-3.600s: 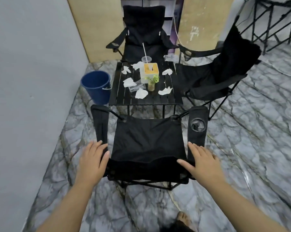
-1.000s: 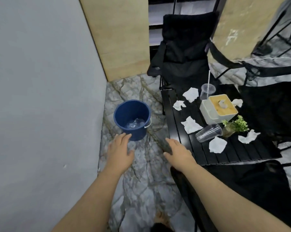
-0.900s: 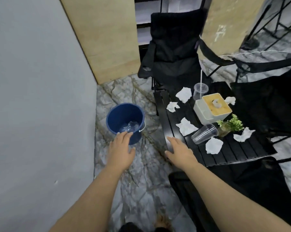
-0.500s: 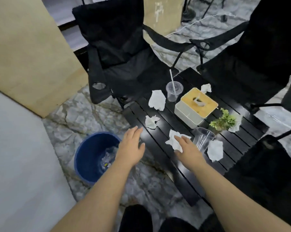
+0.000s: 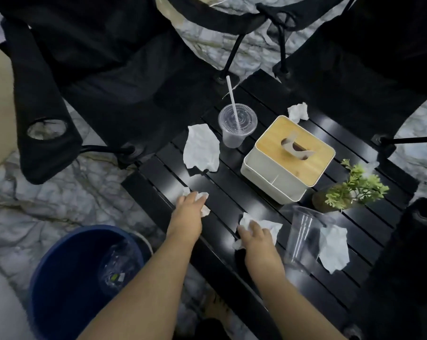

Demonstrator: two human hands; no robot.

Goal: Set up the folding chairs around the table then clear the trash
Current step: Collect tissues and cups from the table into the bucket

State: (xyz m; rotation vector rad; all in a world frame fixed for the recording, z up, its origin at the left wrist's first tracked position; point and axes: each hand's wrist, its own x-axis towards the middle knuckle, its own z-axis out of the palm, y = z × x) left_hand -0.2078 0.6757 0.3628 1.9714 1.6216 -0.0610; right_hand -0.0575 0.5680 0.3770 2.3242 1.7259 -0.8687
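Black folding chairs stand around the black slatted table [image 5: 222,202]: one at the far left [image 5: 92,69], one at the far right [image 5: 369,57]. My left hand [image 5: 189,208] is closing on a small crumpled tissue [image 5: 204,196] near the table's left edge. My right hand [image 5: 255,238] presses on another crumpled tissue [image 5: 269,225]. More tissues lie on the table: a large one [image 5: 201,148], one behind the tissue box [image 5: 298,111], one by the tipped clear cup [image 5: 334,249]. A lidded cup with a straw [image 5: 235,126] stands upright.
A blue bucket [image 5: 67,278] holding clear plastic trash sits on the marble floor at lower left. A white tissue box with a wooden lid [image 5: 288,158] and a small green plant [image 5: 350,190] stand on the table. A clear cup [image 5: 303,234] lies tipped beside the plant.
I have stepped from behind the near chair to the table's left side, by the bucket. Both hands came down onto the table, each onto a crumpled tissue.
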